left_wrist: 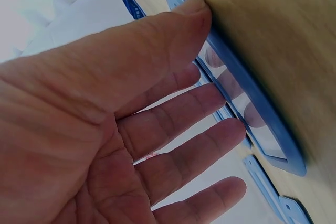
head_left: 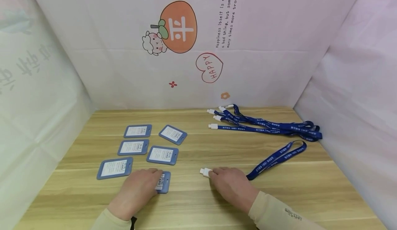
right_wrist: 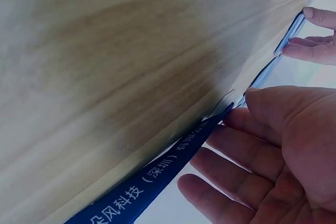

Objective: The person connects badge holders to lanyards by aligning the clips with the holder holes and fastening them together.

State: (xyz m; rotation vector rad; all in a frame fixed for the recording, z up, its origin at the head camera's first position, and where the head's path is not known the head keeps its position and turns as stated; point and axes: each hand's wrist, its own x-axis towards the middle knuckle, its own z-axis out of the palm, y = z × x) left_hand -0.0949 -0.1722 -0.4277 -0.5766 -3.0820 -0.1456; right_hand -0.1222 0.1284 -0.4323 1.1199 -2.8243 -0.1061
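Note:
On the near left of the table, my left hand (head_left: 136, 192) spans a blue ID card holder (head_left: 164, 183) and covers its left part. In the left wrist view the thumb (left_wrist: 191, 14) lies at the holder's edge, with the fingertips close along its clear window. My right hand (head_left: 232, 187), to the right, pinches a navy lanyard (head_left: 276, 157) near its white clip (head_left: 205, 172), which pokes out past the fingertips. The lanyard's printed strap (right_wrist: 157, 171) runs back beneath the hand, and its loop lies off to the right.
Several more blue card holders (head_left: 162, 155) lie face up at the left and middle left. A bundle of navy lanyards (head_left: 273, 128) with white clips lies at the back right. Printed white cloth (head_left: 130, 81) walls the table at the back and both sides.

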